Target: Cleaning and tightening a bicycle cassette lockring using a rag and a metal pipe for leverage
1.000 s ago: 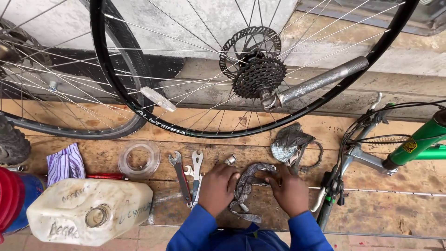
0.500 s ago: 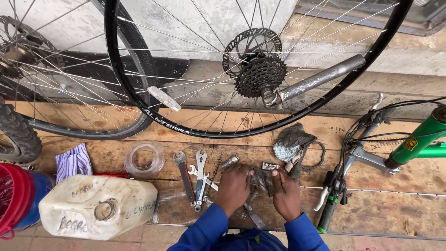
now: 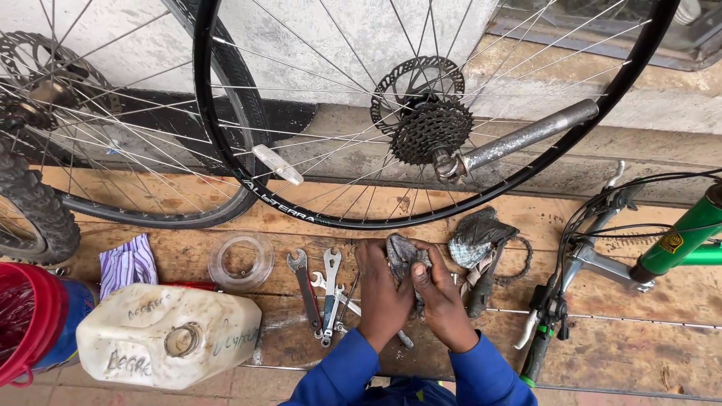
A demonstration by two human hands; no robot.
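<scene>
My left hand (image 3: 381,295) and my right hand (image 3: 438,298) are pressed together over a wooden bench (image 3: 639,346), both gripping a dirty grey rag (image 3: 402,254) bunched between the fingers. Whatever is inside the rag is hidden. Just left of my left hand lie several flat spanners (image 3: 322,289). A second grimy rag with a small sprocket ring (image 3: 485,242) sits right of my right hand. Blue sleeves cover both wrists.
A bicycle wheel with a cassette (image 3: 430,129) and disc stands against the wall behind the bench. A second tyred wheel (image 3: 45,150) is at the left. A white plastic jug (image 3: 167,334), clear lid (image 3: 241,259), striped cloth (image 3: 126,263), red bucket (image 3: 26,319) and green bike frame (image 3: 681,240) surround the hands.
Both hands have drawn closer together and higher on the bench. The dark metal part seen between them before is now covered by the grey rag.
</scene>
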